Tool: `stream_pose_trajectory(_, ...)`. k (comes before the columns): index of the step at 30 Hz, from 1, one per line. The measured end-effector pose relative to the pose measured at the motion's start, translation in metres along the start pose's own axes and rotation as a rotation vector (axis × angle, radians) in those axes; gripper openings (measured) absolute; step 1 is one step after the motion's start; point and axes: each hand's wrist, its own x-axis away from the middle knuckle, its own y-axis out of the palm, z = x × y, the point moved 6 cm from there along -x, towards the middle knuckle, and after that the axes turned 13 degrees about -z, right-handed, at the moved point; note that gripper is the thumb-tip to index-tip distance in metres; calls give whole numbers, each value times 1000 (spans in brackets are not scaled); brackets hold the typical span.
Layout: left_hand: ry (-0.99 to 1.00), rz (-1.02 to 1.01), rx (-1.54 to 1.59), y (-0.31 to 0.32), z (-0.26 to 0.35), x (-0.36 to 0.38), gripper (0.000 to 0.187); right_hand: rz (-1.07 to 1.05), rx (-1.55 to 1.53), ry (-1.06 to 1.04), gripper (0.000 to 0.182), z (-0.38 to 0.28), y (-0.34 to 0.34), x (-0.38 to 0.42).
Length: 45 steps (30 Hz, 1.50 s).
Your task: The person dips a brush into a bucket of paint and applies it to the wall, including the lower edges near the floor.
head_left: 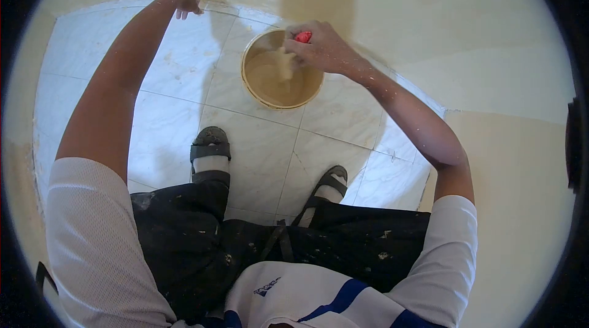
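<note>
My right hand is closed around the red handle of a paintbrush. The brush's pale, paint-coated head points down into a round bucket, blurred by motion. Tan liquid paint covers the bottom of the bucket. Out to the left, near the wall, my left hand hangs with loosely bent fingers apart and nothing visible in them. It is well away from the bucket, and part of its palm is hidden from above.
Pale marble-patterned tiles with beige smears form the floor. A cream wall rises just behind the bucket and along the right. My feet in dark sandals stand in front of the bucket.
</note>
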Motion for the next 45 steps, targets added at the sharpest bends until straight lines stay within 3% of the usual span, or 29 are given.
stream_pose_trajectory(1,-5,1,5,0,-2,-1,38,-42,175,93,21,4,-5,4)
stream_pose_trajectory(4,-34,-43,-6,-1,4,8,46,-3,318,153,22,6,-16,17)
stream_pose_trajectory(8,-41,-41,4,-2,11,20,50,28,159,95,22,4,-27,24)
stream_pose_trajectory(10,-30,-29,-10,-2,8,12,43,49,64,38,22,2,-37,27)
stream_pose_trajectory(16,-22,-35,-23,-4,19,8,43,113,51,-29,21,-1,-55,30)
stream_pose_trajectory(28,-25,-49,-15,1,16,-5,43,-63,-655,-121,25,19,-59,55)
stream_pose_trajectory(45,-13,-73,7,2,28,10,45,-45,-1075,-197,37,55,-58,56)
